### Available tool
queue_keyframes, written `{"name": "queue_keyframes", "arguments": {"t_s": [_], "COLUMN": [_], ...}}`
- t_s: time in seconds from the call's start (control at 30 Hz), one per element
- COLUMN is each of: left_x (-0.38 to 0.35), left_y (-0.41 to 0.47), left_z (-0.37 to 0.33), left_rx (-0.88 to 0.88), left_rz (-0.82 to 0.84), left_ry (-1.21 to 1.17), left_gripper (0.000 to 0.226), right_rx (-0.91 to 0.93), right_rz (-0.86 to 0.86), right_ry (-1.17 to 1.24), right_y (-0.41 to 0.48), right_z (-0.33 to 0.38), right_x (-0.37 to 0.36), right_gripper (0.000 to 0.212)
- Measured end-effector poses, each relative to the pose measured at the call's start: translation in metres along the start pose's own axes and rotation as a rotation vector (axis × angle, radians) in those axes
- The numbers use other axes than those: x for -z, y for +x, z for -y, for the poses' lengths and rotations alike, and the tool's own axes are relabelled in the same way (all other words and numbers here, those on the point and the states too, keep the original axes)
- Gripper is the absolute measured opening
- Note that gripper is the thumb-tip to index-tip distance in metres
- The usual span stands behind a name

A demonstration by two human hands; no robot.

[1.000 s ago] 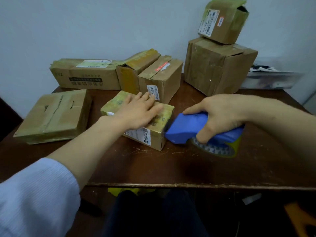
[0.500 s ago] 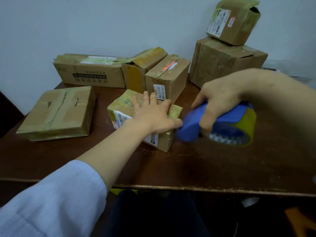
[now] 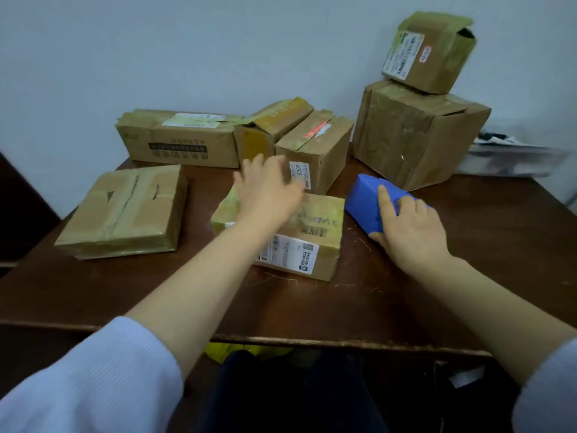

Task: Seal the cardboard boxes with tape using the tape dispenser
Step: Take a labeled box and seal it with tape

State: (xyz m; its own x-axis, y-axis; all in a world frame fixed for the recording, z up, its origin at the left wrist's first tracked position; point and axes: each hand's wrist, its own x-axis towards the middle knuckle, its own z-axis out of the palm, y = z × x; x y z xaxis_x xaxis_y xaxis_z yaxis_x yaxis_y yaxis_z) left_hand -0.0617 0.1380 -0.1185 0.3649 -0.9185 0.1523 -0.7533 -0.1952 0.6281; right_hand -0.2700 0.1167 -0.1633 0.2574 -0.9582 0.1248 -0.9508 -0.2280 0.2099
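A small cardboard box point(image 3: 315, 226) with yellowish tape on top and a white label on its near side lies in the middle of the brown table point(image 3: 312, 307). My left hand point(image 3: 268, 189), blurred, is spread over the box's far left corner with nothing in it. The blue tape dispenser point(image 3: 365, 201) rests on the table just right of the box. My right hand point(image 3: 412, 229) grips it from the near side, fingers over the top, thumb below. The tape roll is hidden under that hand.
A flat taped box point(image 3: 125, 210) lies at the left. Along the wall stand a long box point(image 3: 178, 142), two smaller boxes point(image 3: 315, 145), and a large box point(image 3: 415, 132) with a small labelled box point(image 3: 427, 51) on top. White clutter point(image 3: 512, 157) sits at far right.
My right hand has swung the dispenser away from the box's side and set it down on the table to the right. My left hand has lifted and slid toward the box's far edge.
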Motion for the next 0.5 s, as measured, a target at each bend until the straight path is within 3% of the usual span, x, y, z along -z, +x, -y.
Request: {"name": "queue_keyframes", "arguments": {"t_s": [0.1, 0.17, 0.23, 0.3, 0.4, 0.5], "left_x": [0.020, 0.026, 0.026, 0.023, 0.023, 0.021], "left_y": [0.009, 0.007, 0.003, 0.000, -0.003, -0.006], "left_z": [0.036, 0.049, 0.054, 0.058, 0.061, 0.055], "left_rx": [0.132, 0.242, 0.304, 0.301, 0.318, 0.347], "left_rz": [-0.055, 0.012, 0.076, 0.099, 0.099, 0.088], "left_ry": [0.141, 0.081, -0.017, -0.048, -0.021, 0.039], "left_gripper": [0.070, 0.090, 0.086, 0.067, 0.063, 0.079], "right_rx": [0.051, 0.017, -0.071, -0.127, -0.215, -0.279], "right_rz": [-0.278, -0.076, 0.153, 0.241, 0.241, 0.191], "right_ry": [0.183, 0.506, 0.742, 0.769, 0.681, 0.641], "right_y": [-0.010, -0.018, -0.015, -0.001, 0.020, 0.028], "right_z": [0.012, 0.034, 0.057, 0.074, 0.093, 0.104], "right_x": [0.015, 0.042, 0.056, 0.061, 0.058, 0.054], "right_gripper": [0.052, 0.041, 0.051, 0.066, 0.082, 0.104]}}
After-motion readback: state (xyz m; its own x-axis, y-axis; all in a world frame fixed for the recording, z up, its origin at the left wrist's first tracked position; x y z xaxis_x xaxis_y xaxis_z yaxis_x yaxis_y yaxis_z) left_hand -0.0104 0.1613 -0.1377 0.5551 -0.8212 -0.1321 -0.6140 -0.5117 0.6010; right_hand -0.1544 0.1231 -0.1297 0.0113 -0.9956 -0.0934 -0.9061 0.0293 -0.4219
